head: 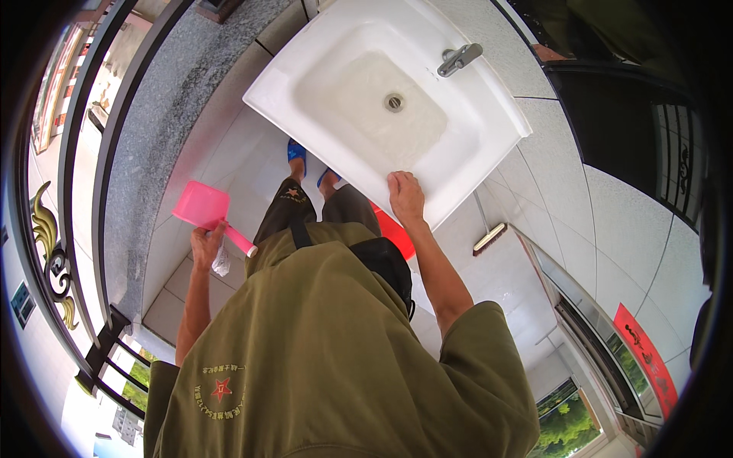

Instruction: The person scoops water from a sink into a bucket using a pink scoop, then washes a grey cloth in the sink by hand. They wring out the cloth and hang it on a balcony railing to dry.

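Observation:
My left hand [207, 245] grips a pink plastic scoop [204, 205] by the base of its handle, with a crumpled piece of clear plastic [221, 260] hanging below it. My right hand [407, 197] rests on the near rim of a white washbasin [487, 133], fingers curled over the inner edge and holding nothing visible. Shallow water seems to lie in the basin around the metal drain [394, 103]. A chrome faucet [460, 59] is mounted at the basin's far right edge.
A red plastic container [395, 232] is partly hidden beneath the basin's near edge. To the right, a push broom [490, 239] leans near the tiled wall. Along the left run a grey stone ledge [166, 109] and a dark metal railing [103, 172]. A window frame [595, 355] is at lower right.

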A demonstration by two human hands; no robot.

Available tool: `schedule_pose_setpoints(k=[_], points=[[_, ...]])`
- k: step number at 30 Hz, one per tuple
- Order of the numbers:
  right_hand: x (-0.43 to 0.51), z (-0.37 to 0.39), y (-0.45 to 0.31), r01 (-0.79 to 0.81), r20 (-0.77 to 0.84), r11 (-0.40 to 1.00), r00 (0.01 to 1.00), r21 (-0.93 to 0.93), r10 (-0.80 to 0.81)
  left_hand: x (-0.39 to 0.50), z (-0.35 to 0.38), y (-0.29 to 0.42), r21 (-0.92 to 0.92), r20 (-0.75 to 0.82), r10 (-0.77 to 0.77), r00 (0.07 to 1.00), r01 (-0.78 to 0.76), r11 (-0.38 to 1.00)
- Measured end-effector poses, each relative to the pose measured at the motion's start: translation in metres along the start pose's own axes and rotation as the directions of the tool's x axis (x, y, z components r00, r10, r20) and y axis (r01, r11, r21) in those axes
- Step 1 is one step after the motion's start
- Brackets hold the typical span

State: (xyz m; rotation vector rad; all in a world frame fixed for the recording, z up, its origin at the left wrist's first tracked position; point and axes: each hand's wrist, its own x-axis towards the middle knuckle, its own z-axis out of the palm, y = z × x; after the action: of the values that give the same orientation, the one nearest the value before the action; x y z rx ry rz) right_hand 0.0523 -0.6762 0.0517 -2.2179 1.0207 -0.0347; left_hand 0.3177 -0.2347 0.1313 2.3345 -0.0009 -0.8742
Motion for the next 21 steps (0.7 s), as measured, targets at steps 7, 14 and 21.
schedule_pose_setpoints(k=[7, 14, 21], points=[[-0.003, 0.011, 0.001, 0.021, -0.103, 0.994, 0.994, -0.103, -0.032, -0.013, 0.010, -0.082, -0.204, 0.010, -0.047, 0.999, 0.048, 0.978], [0.001, 0.015, 0.006, 0.031, -0.099, 0.984, 0.994, -0.174, -0.048, -0.032, 0.019, -0.105, -0.356, 0.042, -0.130, 0.991, 0.137, 0.924], [0.013, 0.018, 0.007, -0.108, -0.080, 0.981, 0.992, -0.158, 0.096, -0.037, 0.028, -0.110, -0.408, -0.011, -0.143, 0.990, 0.126, 0.904]])
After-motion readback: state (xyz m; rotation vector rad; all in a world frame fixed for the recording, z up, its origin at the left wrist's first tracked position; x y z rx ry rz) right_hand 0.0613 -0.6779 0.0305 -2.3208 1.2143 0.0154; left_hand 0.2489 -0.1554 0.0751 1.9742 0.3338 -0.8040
